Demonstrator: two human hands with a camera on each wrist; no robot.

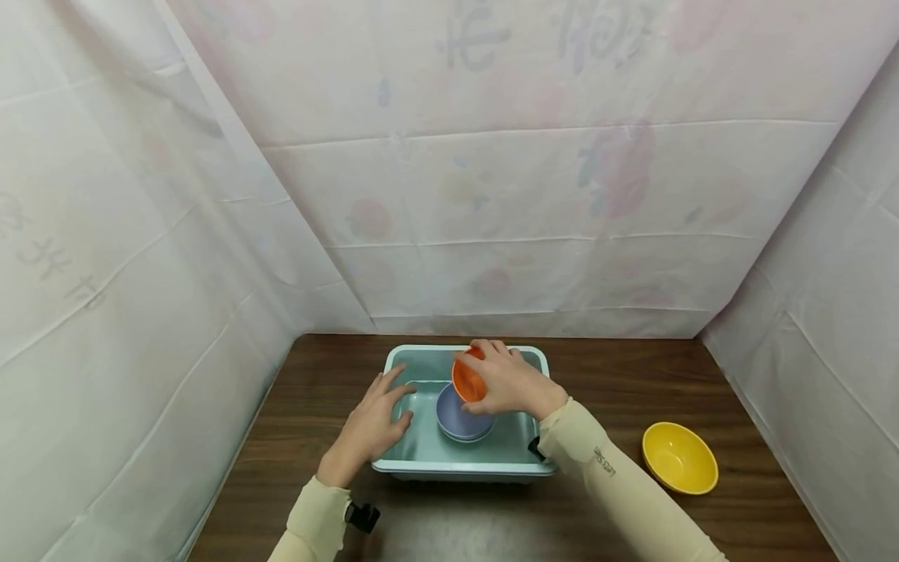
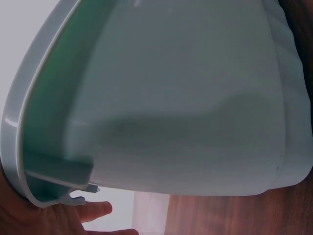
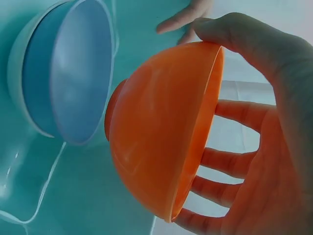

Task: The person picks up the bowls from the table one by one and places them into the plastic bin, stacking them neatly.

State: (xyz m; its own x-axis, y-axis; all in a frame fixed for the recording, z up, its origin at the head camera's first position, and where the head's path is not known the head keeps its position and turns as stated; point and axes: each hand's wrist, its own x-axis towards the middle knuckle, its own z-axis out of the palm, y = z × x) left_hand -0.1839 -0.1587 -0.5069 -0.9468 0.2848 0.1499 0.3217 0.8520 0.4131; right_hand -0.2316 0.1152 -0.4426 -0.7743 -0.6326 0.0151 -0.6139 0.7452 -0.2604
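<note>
An orange bowl (image 1: pixel 469 379) is gripped at its rim by my right hand (image 1: pixel 507 380), tilted, above the light green basin (image 1: pixel 421 467). In the right wrist view the thumb lies on one side of the orange bowl (image 3: pixel 151 132) and the fingers reach to its far rim. Inside the basin sits a purple-blue bowl (image 1: pixel 460 415), nested in a paler bowl (image 3: pixel 17 73) whose edge shows below it. My left hand (image 1: pixel 372 421) is over the basin's left side, fingers spread and holding nothing. The left wrist view shows the basin's outer wall (image 2: pixel 186 88) beside that hand.
A yellow bowl (image 1: pixel 680 458) stands on the dark wooden table (image 1: pixel 281 445) to the right, beside my right forearm. White patterned sheets (image 1: pixel 506 195) hang behind the table and along both sides.
</note>
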